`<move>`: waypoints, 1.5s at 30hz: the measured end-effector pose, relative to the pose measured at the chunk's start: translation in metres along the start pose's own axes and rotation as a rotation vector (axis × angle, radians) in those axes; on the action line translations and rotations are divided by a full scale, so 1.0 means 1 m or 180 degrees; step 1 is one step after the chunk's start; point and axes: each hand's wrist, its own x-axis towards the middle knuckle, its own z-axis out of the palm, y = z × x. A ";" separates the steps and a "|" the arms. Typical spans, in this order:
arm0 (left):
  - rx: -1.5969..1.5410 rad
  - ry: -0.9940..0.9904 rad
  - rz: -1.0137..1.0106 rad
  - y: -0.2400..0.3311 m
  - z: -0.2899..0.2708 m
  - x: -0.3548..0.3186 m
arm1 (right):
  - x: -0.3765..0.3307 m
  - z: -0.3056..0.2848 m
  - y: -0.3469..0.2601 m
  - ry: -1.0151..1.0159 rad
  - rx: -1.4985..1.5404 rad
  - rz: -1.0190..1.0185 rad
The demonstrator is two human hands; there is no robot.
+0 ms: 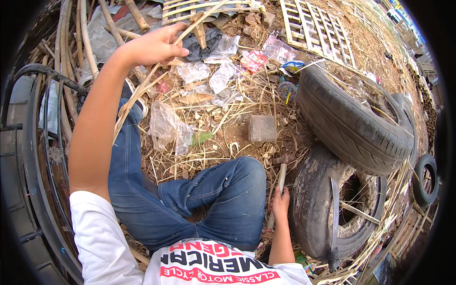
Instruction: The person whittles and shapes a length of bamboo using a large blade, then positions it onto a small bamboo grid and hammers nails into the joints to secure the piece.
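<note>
My left hand (164,45) is stretched out at the upper left, its fingers closed round a thin bamboo strip (202,19). The strip slants from the upper middle down past my wrist, alongside more split strips (130,107). Low at the right, beside my bent knee, my right hand (280,202) grips the wooden handle of a hammer (282,173). The hammer's head points away from me and rests near the ground. A square stone block (262,128) sits on the ground beyond it.
Two worn tyres (351,118) (311,204) lie at the right, a long metal blade (335,213) against the lower one. Bamboo lattice panels (318,31) lie at the back. Plastic scraps (166,123) and shavings litter the ground. A black metal frame (35,142) and poles (88,40) stand left.
</note>
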 end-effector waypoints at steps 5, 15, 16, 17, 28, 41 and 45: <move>-0.0572 0.0098 0.0193 -0.006 0.003 0.003 | 0.029 -0.009 0.053 0.0095 -0.0393 -0.0196; -0.0212 0.0058 -0.0061 0.011 0.124 0.010 | 0.005 0.001 -0.005 -0.0023 -0.0114 0.0163; 0.0025 0.0094 0.0125 0.016 0.148 0.009 | 0.017 0.002 0.021 0.0100 0.0090 -0.0086; -0.0114 -0.0082 0.0132 0.014 0.169 0.004 | 0.010 0.006 0.013 0.0041 0.0113 0.0012; 0.0050 -0.0387 -0.0050 -0.023 0.318 -0.007 | 0.026 -0.018 0.050 0.0312 -0.1849 -0.0482; 0.0083 0.0415 0.0170 -0.050 0.347 -0.019 | 0.030 0.038 -0.097 0.0074 -0.1305 -0.2134; -0.0314 0.1682 -0.0575 -0.060 0.322 -0.010 | 0.074 0.100 -0.156 -0.0003 -0.1498 -0.3146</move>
